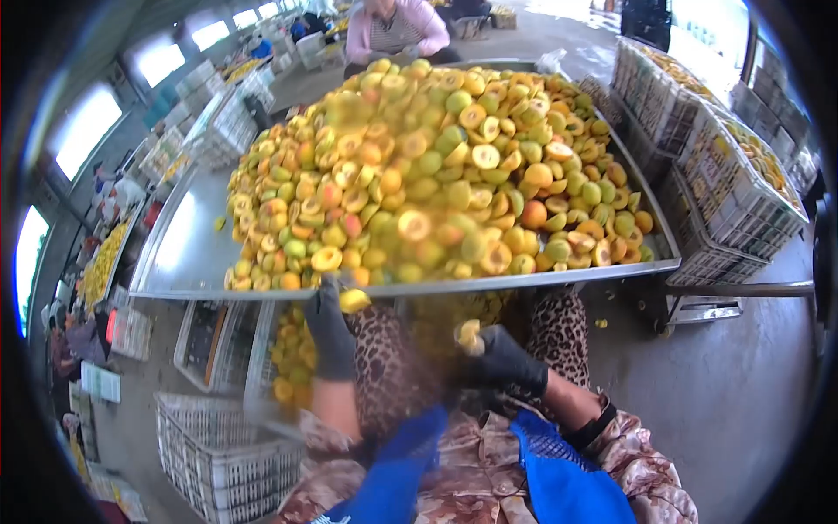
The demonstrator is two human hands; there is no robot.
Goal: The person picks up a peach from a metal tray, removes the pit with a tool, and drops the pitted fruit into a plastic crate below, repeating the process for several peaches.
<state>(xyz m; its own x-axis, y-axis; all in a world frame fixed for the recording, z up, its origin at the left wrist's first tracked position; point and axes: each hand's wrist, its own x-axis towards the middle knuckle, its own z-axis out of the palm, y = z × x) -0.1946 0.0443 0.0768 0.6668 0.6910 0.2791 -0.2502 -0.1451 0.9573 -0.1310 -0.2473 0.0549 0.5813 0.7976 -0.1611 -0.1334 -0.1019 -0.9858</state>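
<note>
At the near rim of the tray (196, 262), in the head view, both hands wear black gloves and work just below the metal edge. The left hand (334, 332) reaches up to the rim, its fingers curled about a yellow fruit (353, 299) that sits right at the foot of the heap (436, 175). The glove is blurred, so how tight the grip is can only be guessed. The right hand (502, 360) is lower and nearer the lap, closed into a loose fist with a pale piece (469, 336) pinched at its top between thumb and fingers.

The heap is cut and whole fruit, yellow, orange and green, filling most of the tray and crowding its near edge. Under the tray on the left, a crate (259, 349) already holds fruit, and an open white crate (223, 463) stands nearer. More filled crates (742, 183) are stacked on the right. A person in pink (397, 31) sits at the tray's far side, hands out of view.

By my reading, the step in hand is drawing fruit off the heap one at a time, with one piece in each hand. Whatever follows calls for a steady pinch on each piece, since cut fruit is likely slippery. The left hand also needs care at the rim, where loose halves lie close to tipping over.
</note>
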